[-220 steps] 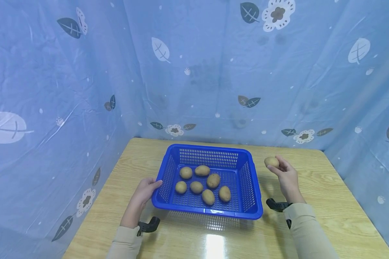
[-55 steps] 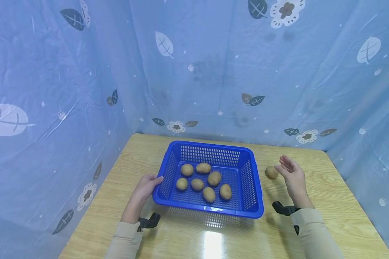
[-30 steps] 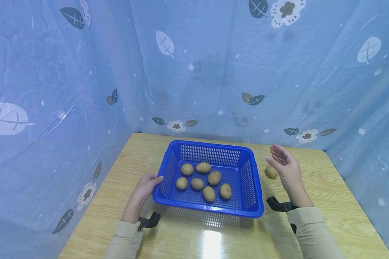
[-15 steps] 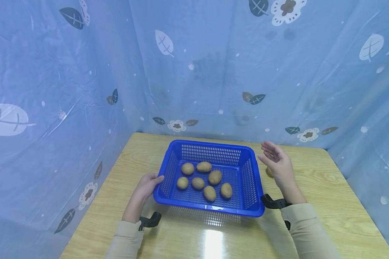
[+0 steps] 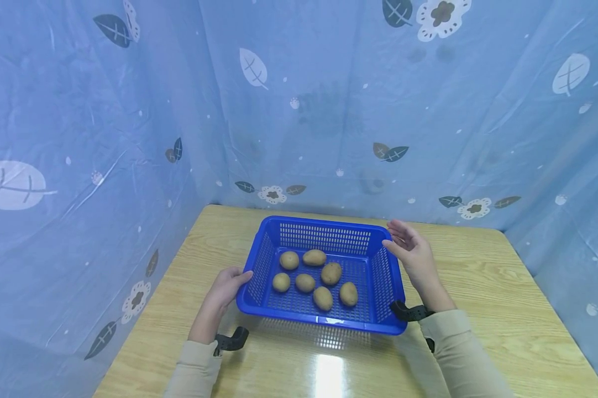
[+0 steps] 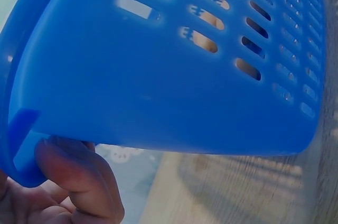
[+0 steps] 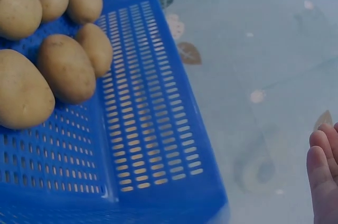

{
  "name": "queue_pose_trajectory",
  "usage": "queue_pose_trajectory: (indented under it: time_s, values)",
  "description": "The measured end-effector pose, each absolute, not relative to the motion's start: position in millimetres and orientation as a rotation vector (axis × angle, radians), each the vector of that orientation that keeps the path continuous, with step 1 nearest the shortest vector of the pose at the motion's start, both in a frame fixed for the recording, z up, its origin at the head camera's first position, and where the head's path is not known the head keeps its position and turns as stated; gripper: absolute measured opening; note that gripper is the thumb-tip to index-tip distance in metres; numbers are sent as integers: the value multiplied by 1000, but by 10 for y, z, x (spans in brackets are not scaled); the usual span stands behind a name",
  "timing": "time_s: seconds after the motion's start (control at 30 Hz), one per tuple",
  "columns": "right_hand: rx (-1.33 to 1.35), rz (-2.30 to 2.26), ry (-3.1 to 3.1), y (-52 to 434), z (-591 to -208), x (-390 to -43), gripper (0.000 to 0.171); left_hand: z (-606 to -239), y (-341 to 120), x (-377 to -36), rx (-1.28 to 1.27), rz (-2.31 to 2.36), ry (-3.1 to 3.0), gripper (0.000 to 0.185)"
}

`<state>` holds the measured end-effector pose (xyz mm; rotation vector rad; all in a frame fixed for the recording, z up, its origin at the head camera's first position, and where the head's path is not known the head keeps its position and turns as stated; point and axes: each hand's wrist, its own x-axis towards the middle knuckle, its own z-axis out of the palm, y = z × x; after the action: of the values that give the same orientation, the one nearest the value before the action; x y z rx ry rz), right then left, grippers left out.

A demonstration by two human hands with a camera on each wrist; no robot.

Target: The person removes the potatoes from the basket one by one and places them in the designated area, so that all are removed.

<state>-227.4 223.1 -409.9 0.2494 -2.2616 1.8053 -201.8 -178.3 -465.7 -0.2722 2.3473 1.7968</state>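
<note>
A blue perforated basket [image 5: 324,225] sits mid-table with several potatoes [image 5: 331,273] in it. My left hand [image 5: 224,287] holds its front left corner. In the left wrist view its fingers [image 6: 74,171] curl under the basket's rim [image 6: 158,76]. My right hand [image 5: 408,249] hovers open at the basket's right rim, fingers straight, holding nothing. In the right wrist view only the fingertips [image 7: 323,171] show, to the right of the basket wall [image 7: 142,129] and the potatoes [image 7: 66,68]. A potato laid on the table earlier is hidden behind my right hand.
The wooden table [image 5: 478,287] is closed in on three sides by a blue floral curtain [image 5: 329,110]. Bare tabletop lies right of the basket and along the glossy front edge.
My right hand, which set a potato down on the table to the right, has moved left to the basket's right rim and now hides that potato. The left hand has not moved.
</note>
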Motion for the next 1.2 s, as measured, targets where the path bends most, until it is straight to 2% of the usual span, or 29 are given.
queue_pose_trajectory:
  time_s: [1.2]
  values:
    - [272, 2064, -2278, 1896, -4281, -2495, 55, -4660, -1769, -2010, -280, 1800, 2358, 31]
